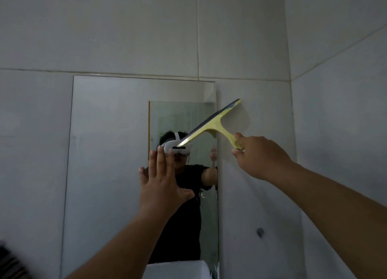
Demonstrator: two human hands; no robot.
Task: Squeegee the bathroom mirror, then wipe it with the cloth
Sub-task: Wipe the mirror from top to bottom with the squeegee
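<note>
The mirror [109, 153], a tall frameless rectangle, hangs on the grey tiled wall [261, 48] near a corner. The right hand [257, 155] reaches up from the lower right, arm extended, fingers wrapped around the handle of a yellow squeegee [211, 124]. Its blade tilts diagonally across the mirror's right edge, upper end over the tile, lower end over the glass. The left hand [161, 180] is raised in front of the mirror, palm forward, fingers spread and pointing up; whether it touches the glass cannot be told.
</note>
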